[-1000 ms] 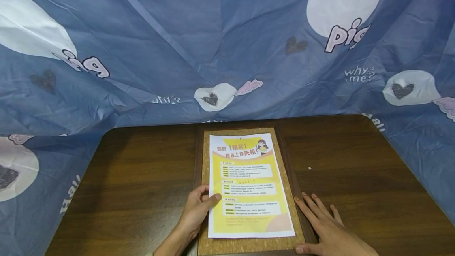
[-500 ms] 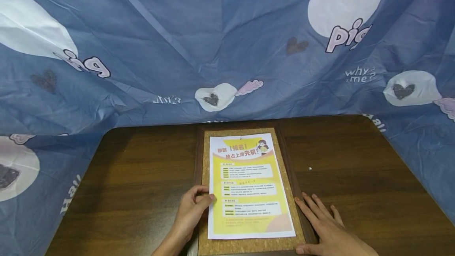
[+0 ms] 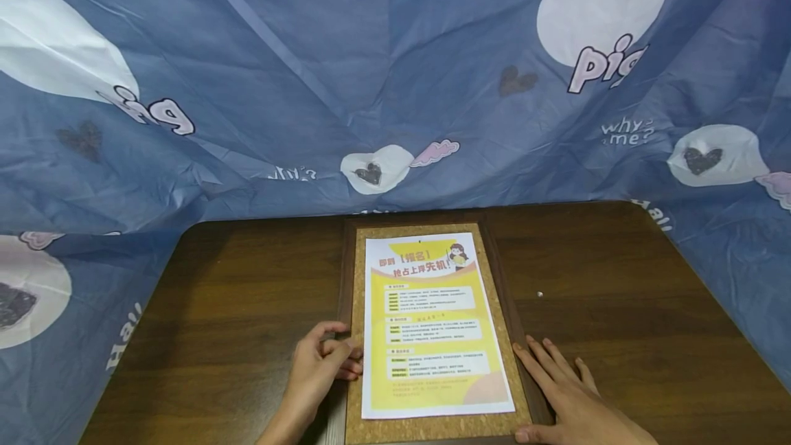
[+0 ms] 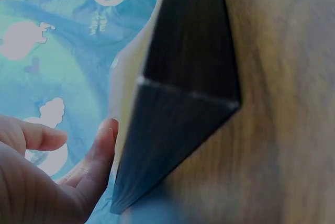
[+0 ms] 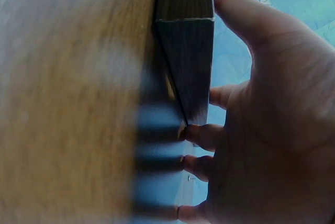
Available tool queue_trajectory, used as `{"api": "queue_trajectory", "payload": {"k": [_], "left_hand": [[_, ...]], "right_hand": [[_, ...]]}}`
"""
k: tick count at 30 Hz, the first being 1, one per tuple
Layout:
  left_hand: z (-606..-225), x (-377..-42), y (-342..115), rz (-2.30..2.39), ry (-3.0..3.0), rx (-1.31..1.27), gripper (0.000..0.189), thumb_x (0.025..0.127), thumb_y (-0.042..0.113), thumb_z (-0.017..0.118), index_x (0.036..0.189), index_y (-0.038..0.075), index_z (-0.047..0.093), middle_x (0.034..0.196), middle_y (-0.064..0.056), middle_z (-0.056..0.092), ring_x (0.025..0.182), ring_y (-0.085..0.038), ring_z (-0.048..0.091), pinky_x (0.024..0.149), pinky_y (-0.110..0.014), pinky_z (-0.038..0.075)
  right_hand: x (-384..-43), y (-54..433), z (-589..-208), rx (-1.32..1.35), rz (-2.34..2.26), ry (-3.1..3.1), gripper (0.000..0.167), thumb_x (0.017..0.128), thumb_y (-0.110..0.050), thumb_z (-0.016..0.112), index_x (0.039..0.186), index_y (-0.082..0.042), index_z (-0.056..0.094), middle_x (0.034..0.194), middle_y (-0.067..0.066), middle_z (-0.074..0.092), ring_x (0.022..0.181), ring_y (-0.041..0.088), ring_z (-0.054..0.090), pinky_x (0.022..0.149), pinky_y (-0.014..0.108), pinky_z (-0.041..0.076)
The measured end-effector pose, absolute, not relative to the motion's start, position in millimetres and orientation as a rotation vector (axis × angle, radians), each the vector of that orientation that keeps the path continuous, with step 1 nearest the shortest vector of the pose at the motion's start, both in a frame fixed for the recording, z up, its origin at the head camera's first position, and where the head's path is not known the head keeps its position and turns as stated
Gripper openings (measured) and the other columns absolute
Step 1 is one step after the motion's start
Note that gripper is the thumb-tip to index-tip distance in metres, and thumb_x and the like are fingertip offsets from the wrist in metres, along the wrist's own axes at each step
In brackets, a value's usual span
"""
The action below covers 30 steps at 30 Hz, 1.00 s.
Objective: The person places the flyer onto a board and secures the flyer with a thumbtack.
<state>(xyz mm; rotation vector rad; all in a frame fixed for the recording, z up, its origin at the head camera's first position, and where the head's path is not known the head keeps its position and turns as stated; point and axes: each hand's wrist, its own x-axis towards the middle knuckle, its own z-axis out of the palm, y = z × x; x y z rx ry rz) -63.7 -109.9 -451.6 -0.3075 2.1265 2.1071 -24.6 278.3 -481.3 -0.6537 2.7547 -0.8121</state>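
Note:
A yellow-and-white printed poster [image 3: 432, 335] lies on a cork board [image 3: 432, 426] with a dark wooden frame [image 3: 503, 287]. At the poster's top edge is a small dark dot [image 3: 420, 242]. My left hand [image 3: 315, 369] is at the board's left side, fingers loosely bent and fingertips right at the frame. In the left wrist view its thumb and fingers stand apart with nothing between them. Spread over the frame's right edge, my right hand [image 3: 571, 397] rests with its thumb at the lower right corner and several fingertips along the side.
The board lies on a brown wooden table [image 3: 247, 294]. To its right is a tiny shiny thing [image 3: 540, 294] on the tabletop. A blue patterned cloth [image 3: 278, 88] hangs behind the table and down its sides.
The left hand has let go of the poster's left edge and moved left; its thumb no longer overlaps the paper. The right hand has stayed in place.

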Motion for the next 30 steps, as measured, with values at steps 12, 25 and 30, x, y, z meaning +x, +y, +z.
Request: {"api": "queue_trajectory", "payload": {"k": [12, 25, 30], "left_hand": [[-445.2, -52.6, -128.7, 2.007, 2.387, -0.260, 0.029, 0.090, -0.004, 0.064, 0.118, -0.008, 0.057, 0.083, -0.019, 0.071, 0.063, -0.024, 0.070, 0.058, -0.033, 0.058], [-442.6, -36.4, -147.3, 1.574, 2.866, 0.125, 0.036, 0.086, 0.003, 0.074, 0.119, -0.003, 0.061, 0.101, -0.012, 0.071, 0.083, -0.024, 0.070, 0.067, -0.031, 0.057], [-446.3, -31.6, -151.4, 1.356, 2.952, 0.329, 0.050, 0.083, 0.013, 0.080, 0.126, -0.002, 0.059, 0.125, -0.021, 0.062, 0.111, -0.041, 0.061, 0.084, -0.051, 0.054]], "right_hand": [[-25.4, 278.7, -481.5, -0.652, -0.797, 2.743, 0.099, 0.086, -0.064, 0.064, 0.160, -0.021, 0.016, 0.157, 0.029, 0.022, 0.137, 0.060, 0.018, 0.083, 0.086, 0.019], [-25.6, 278.0, -481.4, -0.666, -0.776, 2.766, 0.100, 0.085, -0.064, 0.066, 0.160, -0.019, 0.018, 0.156, 0.029, 0.024, 0.136, 0.061, 0.020, 0.083, 0.086, 0.020], [-25.7, 278.3, -482.0, -0.669, -0.769, 2.767, 0.101, 0.084, -0.064, 0.067, 0.160, -0.019, 0.017, 0.156, 0.029, 0.024, 0.135, 0.061, 0.021, 0.082, 0.086, 0.020]]}}
